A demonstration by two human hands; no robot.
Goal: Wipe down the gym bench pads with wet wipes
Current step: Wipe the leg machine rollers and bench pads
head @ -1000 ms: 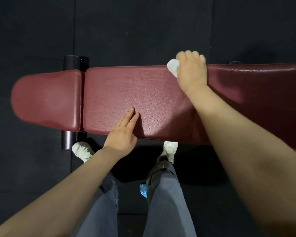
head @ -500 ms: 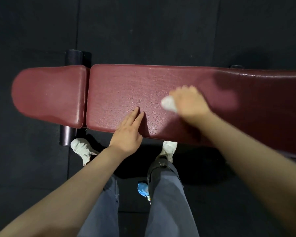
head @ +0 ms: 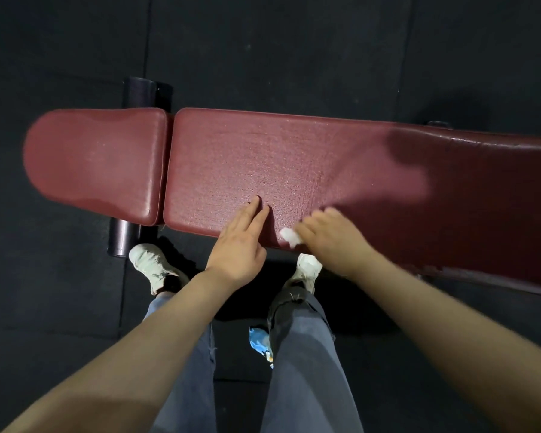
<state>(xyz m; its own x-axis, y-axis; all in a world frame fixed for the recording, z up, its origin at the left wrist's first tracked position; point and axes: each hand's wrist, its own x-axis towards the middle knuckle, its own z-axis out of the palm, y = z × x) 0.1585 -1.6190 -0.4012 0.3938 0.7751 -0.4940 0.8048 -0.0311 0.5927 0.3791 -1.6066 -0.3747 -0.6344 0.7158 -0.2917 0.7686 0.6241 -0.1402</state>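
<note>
A dark red gym bench lies across the view, with a long back pad [head: 294, 164] and a shorter rounded seat pad [head: 94, 164] to its left. My right hand [head: 331, 239] is at the long pad's near edge and holds a crumpled white wet wipe [head: 289, 237] against it; the wipe sticks out to the left of my fingers. My left hand [head: 241, 242] rests flat on the same near edge just left of the wipe, fingers straight. The pad's right part looks darker and glossy.
Black foam rollers [head: 146, 92] of the bench frame stick out behind and in front of the gap between pads. Black rubber floor surrounds the bench. My white shoes [head: 150, 264] stand at the bench's near side. A blue packet [head: 260, 342] lies on the floor between my legs.
My right hand has drawn the wipe from the long pad's far edge across it to the near edge. My left hand has stayed in place.
</note>
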